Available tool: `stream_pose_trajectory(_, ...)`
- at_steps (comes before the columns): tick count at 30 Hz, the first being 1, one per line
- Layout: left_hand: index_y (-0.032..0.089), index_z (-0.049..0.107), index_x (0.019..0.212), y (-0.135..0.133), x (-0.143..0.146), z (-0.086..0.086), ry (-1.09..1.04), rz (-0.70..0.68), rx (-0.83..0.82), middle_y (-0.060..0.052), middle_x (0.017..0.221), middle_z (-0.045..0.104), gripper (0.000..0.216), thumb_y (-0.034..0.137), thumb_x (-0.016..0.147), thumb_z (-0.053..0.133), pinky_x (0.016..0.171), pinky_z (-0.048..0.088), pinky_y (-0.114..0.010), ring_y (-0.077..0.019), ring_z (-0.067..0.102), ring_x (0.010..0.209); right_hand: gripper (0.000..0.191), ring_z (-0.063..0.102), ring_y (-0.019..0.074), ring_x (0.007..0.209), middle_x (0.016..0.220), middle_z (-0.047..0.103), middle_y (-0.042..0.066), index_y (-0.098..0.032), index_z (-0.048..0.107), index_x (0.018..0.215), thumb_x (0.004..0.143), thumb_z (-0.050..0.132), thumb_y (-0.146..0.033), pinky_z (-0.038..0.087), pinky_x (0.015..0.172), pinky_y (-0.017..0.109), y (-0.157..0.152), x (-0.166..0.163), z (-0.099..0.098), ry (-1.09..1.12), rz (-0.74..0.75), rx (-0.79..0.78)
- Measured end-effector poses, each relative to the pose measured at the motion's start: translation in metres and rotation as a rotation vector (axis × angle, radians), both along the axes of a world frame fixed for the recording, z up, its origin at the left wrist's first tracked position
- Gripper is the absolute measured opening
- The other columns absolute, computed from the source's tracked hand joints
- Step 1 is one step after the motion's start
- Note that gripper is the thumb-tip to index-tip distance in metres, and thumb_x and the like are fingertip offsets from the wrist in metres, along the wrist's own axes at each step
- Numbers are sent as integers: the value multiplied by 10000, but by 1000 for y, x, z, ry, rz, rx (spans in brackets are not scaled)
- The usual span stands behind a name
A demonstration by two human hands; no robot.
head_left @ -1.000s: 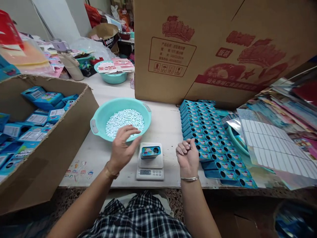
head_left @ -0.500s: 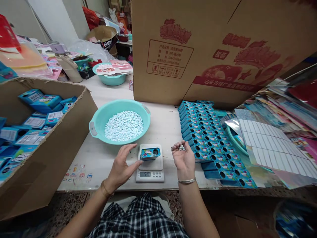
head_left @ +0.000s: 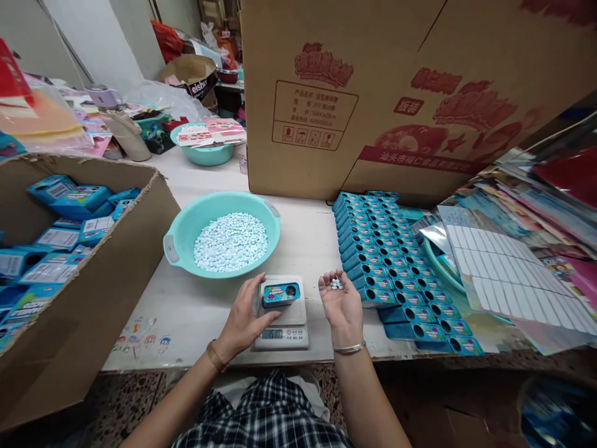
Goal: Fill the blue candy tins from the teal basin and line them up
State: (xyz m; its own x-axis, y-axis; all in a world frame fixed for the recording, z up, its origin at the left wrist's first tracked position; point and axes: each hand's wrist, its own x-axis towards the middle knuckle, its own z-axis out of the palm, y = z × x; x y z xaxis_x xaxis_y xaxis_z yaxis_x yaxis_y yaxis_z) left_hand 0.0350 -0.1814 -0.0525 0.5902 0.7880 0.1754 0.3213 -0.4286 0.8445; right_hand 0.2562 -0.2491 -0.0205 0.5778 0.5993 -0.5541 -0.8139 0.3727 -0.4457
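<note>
Down from the teal bowl (head_left: pixel 196 214) to the white scale (head_left: pixel 293 316) has come the left hand (head_left: pixel 242 317), while the right hand (head_left: pixel 342 306), a loose fist a second ago, has unfurled palm up. From the head camera, the left hand is spread and unclenched, thumb and fingers parted at the left of a small blue box (head_left: pixel 280 294); whether they touch it I cannot tell. That box sits on the scale's platform, dark round hole uppermost. Half-curled fingers of the right hand cradle a few pale pellets (head_left: pixel 336 284), near rows of blue boxes (head_left: pixel 401 283). More pellets fill the bowl's bottom, behind the scale, between a cardboard box (head_left: pixel 125 280) and a large carton (head_left: pixel 317 168).
</note>
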Motion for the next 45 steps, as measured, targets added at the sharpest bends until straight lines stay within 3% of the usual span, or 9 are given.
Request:
stream_pose_trajectory(7, 284, 305, 1454, 1, 6, 1, -10, -25, -7, -110, 1374, 467, 785, 306, 786, 718, 1091, 393, -478, -277, 463, 1298, 131, 652, 91, 705, 730, 635, -33, -185, 613, 861, 751, 672, -147, 584, 731, 248, 1, -7, -4, -85, 29, 7)
stream_pose_trajectory(13, 288, 332, 1439, 0, 10, 7, -6, -28, 28, -110, 1351, 482, 737, 305, 801, 701, 1074, 401, -476, -278, 469, 1283, 255, 618, 71, 673, 771, 636, -36, -203, 631, 948, 719, 732, -154, 574, 690, 219, 9, -31, 15, -339, 180, 68)
stream_pose_trajectory(20, 285, 352, 1426, -3, 5, 4, -8, -1, 24, -107, 1358, 479, 700, 293, 812, 687, 1078, 395, -462, -270, 454, 1293, 278, 638, 80, 693, 782, 642, -25, -191, 636, 948, 696, 743, -143, 573, 690, 214, 16, -35, 27, -320, 266, 56)
stream_pose_trajectory(24, 273, 363, 1411, -4, 4, 2, -9, -1, 33, -107, 1359, 478, 674, 291, 817, 681, 1075, 394, -454, -263, 450, 1291, 247, 622, 82, 614, 788, 637, -26, -190, 640, 984, 760, 718, -259, 562, 634, 229, 14, -39, 30, -598, 315, -2)
stream_pose_trajectory(30, 266, 390, 1397, -6, 5, 4, -46, 2, 29, -111, 1337, 496, 668, 289, 801, 692, 1057, 410, -470, -273, 472, 1268, 242, 687, 151, 803, 789, 705, 23, -185, 630, 1030, 855, 616, -353, 550, 793, 303, 14, -55, 25, -867, 350, -87)
stream_pose_trajectory(35, 270, 389, 1401, -7, 3, 4, -50, -6, 22, -111, 1340, 493, 672, 298, 803, 695, 1064, 407, -474, -275, 469, 1275, 236, 703, 171, 884, 860, 734, 53, -176, 628, 1018, 840, 638, -330, 529, 879, 335, 16, -62, 22, -848, 293, -90)
stream_pose_trajectory(39, 261, 373, 1408, -3, -4, 7, -44, -2, 45, -114, 1358, 484, 686, 326, 808, 699, 1081, 394, -478, -270, 451, 1292, 218, 712, 166, 856, 784, 696, -4, -183, 625, 989, 784, 678, -232, 541, 881, 342, 14, -41, 28, -695, 164, -14)
stream_pose_trajectory(42, 253, 378, 1408, 0, -12, 15, -42, 18, 82, -116, 1366, 493, 697, 342, 800, 707, 1091, 384, -483, -274, 451, 1299, 217, 704, 143, 835, 796, 677, -7, -170, 629, 969, 756, 667, -147, 567, 812, 295, 6, -10, 30, -495, 71, 19)
stream_pose_trajectory(45, 262, 383, 1412, 2, -19, 25, -39, 41, 96, -112, 1370, 503, 686, 350, 809, 698, 1078, 399, -480, -278, 457, 1302, 195, 632, 61, 651, 815, 667, -4, -162, 628, 962, 779, 623, -92, 550, 627, 186, -10, 16, 23, -342, 26, -2)
